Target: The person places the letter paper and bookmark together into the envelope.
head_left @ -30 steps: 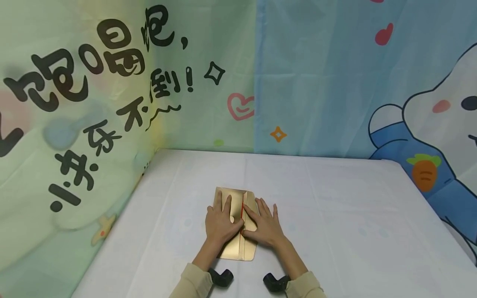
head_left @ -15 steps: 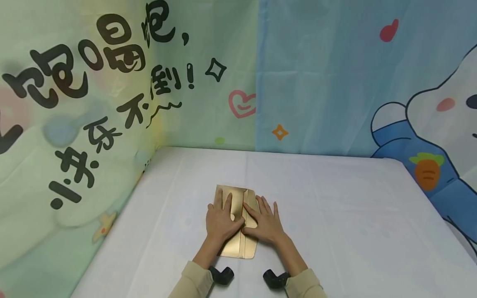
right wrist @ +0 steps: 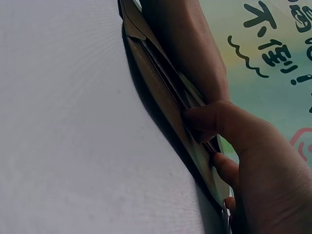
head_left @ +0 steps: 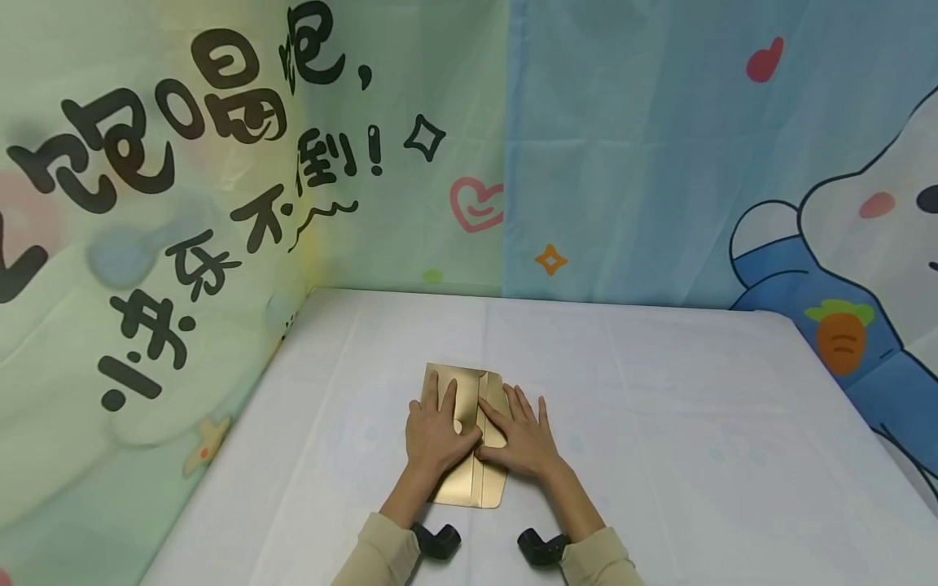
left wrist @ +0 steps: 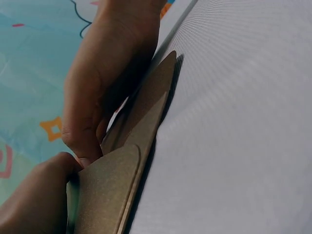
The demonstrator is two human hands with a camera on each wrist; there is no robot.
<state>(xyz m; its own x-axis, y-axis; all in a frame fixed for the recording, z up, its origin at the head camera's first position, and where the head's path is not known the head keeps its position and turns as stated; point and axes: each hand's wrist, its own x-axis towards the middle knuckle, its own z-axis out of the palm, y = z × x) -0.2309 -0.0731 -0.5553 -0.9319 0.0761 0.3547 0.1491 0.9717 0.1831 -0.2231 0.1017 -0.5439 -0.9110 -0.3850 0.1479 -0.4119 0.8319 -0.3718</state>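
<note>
A gold paper envelope lies on the white cloth, a narrow flap folded in along its right side. My left hand rests on the left part with fingers spread, its thumb reaching to the flap's edge. From the right, my right hand presses the flap, thumb and forefinger at the seam. Both thumbs meet near the middle. In the left wrist view the envelope's end shows layered, rounded corners that stand slightly off the cloth. The right wrist view shows a thin gap between layers beside the right thumb.
A white cloth covers the table. Printed curtains hang behind it and along the left. Black wrist-worn devices stick out by both beige cuffs, close over the cloth.
A red line along the seam, visible one second ago, has gone from sight as the flap came down. The hands keep nearly the same place; the whole view shifted slightly.
</note>
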